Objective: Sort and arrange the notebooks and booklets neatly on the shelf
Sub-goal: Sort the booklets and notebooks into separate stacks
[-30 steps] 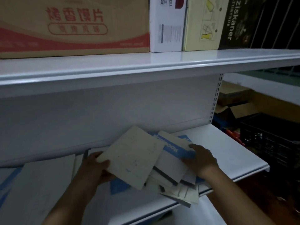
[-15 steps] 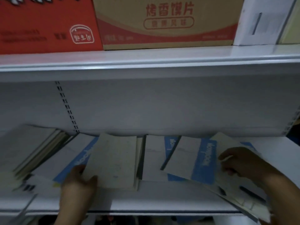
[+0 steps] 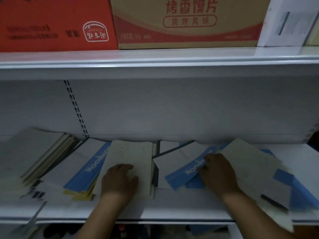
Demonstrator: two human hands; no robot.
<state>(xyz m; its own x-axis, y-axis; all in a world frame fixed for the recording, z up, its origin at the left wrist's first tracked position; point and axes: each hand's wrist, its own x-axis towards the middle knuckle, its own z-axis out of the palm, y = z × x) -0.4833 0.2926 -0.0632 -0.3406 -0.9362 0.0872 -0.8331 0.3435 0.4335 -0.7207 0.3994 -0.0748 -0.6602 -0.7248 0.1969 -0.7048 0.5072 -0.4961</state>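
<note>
Head view takes in the lower shelf (image 3: 172, 213) first, with notebooks spread along it in uneven heaps, so the sorting looks to me about midway. My marker is the cream booklet (image 3: 131, 152), which lies square on a small stack at the middle of the shelf. Well to its left a thick stack (image 3: 34, 156) leans back against the rear panel. Just beside it on that side lies a blue-banded notebook (image 3: 89, 169) over yellow-edged ones. To its right sprawls the loose heap (image 3: 250, 163), fanned and hanging over the shelf's front edge.

The left hand (image 3: 119, 180) lies flat on the near end of the cream booklet, fingers spread, pressing it down and holding nothing. To the booklet's right, the right hand (image 3: 217, 173) rests on the heap with its fingers bent onto the blue band of a second notebook (image 3: 181, 176). Whether it grips that cover or only presses it, I cannot tell.

I'd judge the step to be squaring the middle stack while picking the next piece. The next move calls for freeing one notebook without dragging its neighbours off the shelf.

Above the cream booklet the upper shelf (image 3: 155, 57) hangs low, bearing a tan carton (image 3: 189, 23), a red carton (image 3: 51, 23) and a white box (image 3: 290, 23). It limits how high anything can be lifted. A slotted upright (image 3: 76, 109) runs up the rear panel, up and left of the booklet.
</note>
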